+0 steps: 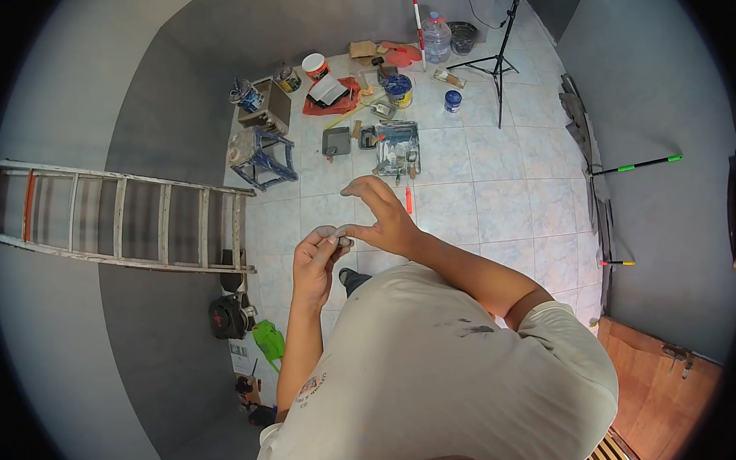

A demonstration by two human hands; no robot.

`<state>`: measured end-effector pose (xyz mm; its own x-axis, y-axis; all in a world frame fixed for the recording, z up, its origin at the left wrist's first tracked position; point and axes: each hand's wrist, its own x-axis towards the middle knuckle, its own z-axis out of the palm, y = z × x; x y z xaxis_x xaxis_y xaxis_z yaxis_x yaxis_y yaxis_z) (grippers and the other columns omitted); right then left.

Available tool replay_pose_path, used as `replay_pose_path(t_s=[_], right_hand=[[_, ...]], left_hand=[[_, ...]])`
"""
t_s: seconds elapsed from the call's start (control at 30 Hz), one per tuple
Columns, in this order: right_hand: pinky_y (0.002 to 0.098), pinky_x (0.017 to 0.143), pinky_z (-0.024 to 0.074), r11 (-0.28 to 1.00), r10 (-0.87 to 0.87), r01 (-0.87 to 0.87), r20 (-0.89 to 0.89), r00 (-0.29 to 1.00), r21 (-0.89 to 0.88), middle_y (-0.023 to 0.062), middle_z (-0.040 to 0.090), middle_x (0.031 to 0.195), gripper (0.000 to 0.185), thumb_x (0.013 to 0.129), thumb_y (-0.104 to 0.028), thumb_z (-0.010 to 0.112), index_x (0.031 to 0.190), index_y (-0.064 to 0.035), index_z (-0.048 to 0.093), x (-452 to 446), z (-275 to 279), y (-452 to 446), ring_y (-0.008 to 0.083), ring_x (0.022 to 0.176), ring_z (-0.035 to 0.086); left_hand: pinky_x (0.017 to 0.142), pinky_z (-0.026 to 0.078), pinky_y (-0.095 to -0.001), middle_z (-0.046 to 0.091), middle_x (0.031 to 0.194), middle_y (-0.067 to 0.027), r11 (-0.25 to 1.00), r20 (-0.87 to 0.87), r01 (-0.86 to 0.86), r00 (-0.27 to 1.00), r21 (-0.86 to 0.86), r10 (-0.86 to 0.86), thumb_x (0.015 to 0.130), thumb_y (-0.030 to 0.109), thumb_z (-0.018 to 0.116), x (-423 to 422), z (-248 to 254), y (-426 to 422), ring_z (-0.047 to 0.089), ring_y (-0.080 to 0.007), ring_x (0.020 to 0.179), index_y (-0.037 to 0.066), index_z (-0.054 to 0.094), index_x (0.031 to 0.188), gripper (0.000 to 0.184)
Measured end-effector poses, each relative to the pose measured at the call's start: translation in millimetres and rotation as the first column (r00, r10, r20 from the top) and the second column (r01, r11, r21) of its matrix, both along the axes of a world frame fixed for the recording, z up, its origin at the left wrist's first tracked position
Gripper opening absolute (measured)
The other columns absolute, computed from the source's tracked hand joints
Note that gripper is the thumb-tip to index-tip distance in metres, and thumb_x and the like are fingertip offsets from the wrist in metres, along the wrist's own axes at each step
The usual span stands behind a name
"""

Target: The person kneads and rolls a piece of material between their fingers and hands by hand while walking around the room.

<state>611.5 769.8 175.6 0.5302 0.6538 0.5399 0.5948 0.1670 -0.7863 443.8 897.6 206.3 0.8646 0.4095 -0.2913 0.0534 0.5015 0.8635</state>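
Observation:
My left hand (314, 263) is raised in front of my body, its fingers closed in a pinch. Any small thing between those fingertips is too small to make out. My right hand (388, 221) has its thumb tip touching the left fingertips. Its other fingers are apart from the thumb and reach forward, with nothing seen between them. Grey smears mark the fingertips of both hands. Beyond them on the floor lie a paint tray (397, 144) with tools on it and a red-handled tool (408, 200).
A ladder (120, 218) leans at the left, beside a paint-stained stool (260, 157). Farther back stand a blue-stained paint bucket (397, 91), a small blue jar (453, 101), a water bottle (436, 39) and a black tripod (498, 67). A green-tipped pole (637, 165) juts out at the right.

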Motion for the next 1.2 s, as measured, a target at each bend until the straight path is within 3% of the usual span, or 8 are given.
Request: replay_pose_path(t_s=[0.07,0.17,0.47,0.57,0.63,0.8,0.97,1.2], right_hand=[[0.0446,0.101,0.0483,1.000,-0.014,0.014,0.019,1.000,-0.003,0.0165,0.059,0.124,0.064,0.078,-0.028,0.092,0.129,-0.0040,0.061,3,0,-2,0.0366,0.119,0.058],[0.0447,0.101,0.0483,0.999,-0.015,0.016,0.030,0.999,-0.041,0.0162,0.059,0.124,0.066,0.077,-0.029,0.092,0.129,-0.0041,0.061,7,3,-5,0.0363,0.119,0.058],[0.0448,0.102,0.0485,0.999,0.007,-0.007,-0.007,1.000,-0.048,0.0151,0.058,0.126,0.067,0.077,-0.031,0.092,0.130,-0.0050,0.060,19,6,-2,0.0351,0.120,0.058],[0.0431,0.101,0.0491,0.998,0.049,-0.051,-0.065,0.997,-0.033,0.0142,0.058,0.126,0.067,0.078,-0.028,0.093,0.131,-0.0053,0.060,20,4,-2,0.0325,0.120,0.059],[0.0405,0.100,0.0498,0.992,0.114,-0.125,-0.217,0.969,-0.034,0.0126,0.059,0.126,0.063,0.081,-0.025,0.091,0.132,-0.0048,0.060,19,3,-1,0.0285,0.118,0.061],[0.0389,0.097,0.0523,0.996,0.076,-0.088,-0.288,0.955,-0.028,0.0110,0.059,0.124,0.060,0.084,-0.023,0.089,0.133,-0.0049,0.059,20,-10,2,0.0250,0.110,0.064],[0.0387,0.095,0.0543,1.000,0.004,-0.010,-0.263,0.965,-0.024,0.0111,0.060,0.124,0.059,0.084,-0.025,0.089,0.131,-0.0049,0.059,23,-7,0,0.0248,0.107,0.066],[0.0380,0.095,0.0540,0.999,0.044,-0.051,-0.298,0.953,-0.015,0.0108,0.061,0.123,0.058,0.086,-0.027,0.088,0.131,-0.0049,0.060,19,-13,3,0.0234,0.103,0.066]], left_hand=[[0.093,0.055,-0.0307,0.074,0.101,-0.0067,0.965,-0.051,-0.014,0.998,0.262,0.029,0.106,0.011,0.063,4,0,-1,0.071,-0.0150,0.095,0.001,0.069,0.114,0.014],[0.092,0.054,-0.0307,0.074,0.099,-0.0076,0.894,-0.067,0.011,0.998,0.448,0.021,0.105,0.006,0.061,8,2,-1,0.070,-0.0145,0.093,-0.001,0.067,0.112,0.012],[0.092,0.053,-0.0325,0.068,0.095,-0.0073,0.899,0.024,0.028,0.999,0.438,-0.042,0.104,-0.001,0.054,27,2,-2,0.066,-0.0156,0.093,-0.001,0.061,0.105,0.007],[0.089,0.050,-0.0328,0.065,0.094,-0.0063,0.911,0.013,0.016,1.000,0.411,-0.023,0.102,0.002,0.055,33,7,-6,0.060,-0.0146,0.089,0.002,0.059,0.099,0.005],[0.089,0.050,-0.0328,0.065,0.093,-0.0062,0.918,0.021,0.022,0.999,0.395,-0.033,0.102,0.003,0.056,34,4,-4,0.060,-0.0143,0.089,0.002,0.060,0.099,0.005],[0.088,0.051,-0.0318,0.068,0.093,-0.0059,0.921,0.028,-0.008,1.000,0.390,-0.004,0.102,0.006,0.061,43,5,-7,0.063,-0.0133,0.090,0.001,0.064,0.102,0.006],[0.088,0.051,-0.0275,0.072,0.095,-0.0054,0.814,0.035,-0.073,0.997,0.577,0.064,0.100,0.002,0.070,47,3,-10,0.068,-0.0121,0.091,-0.001,0.066,0.107,0.009],[0.087,0.052,-0.0279,0.071,0.094,-0.0047,0.748,0.075,-0.112,0.994,0.655,0.083,0.097,0.001,0.073,42,-4,-8,0.065,-0.0111,0.090,-0.001,0.066,0.105,0.010]])
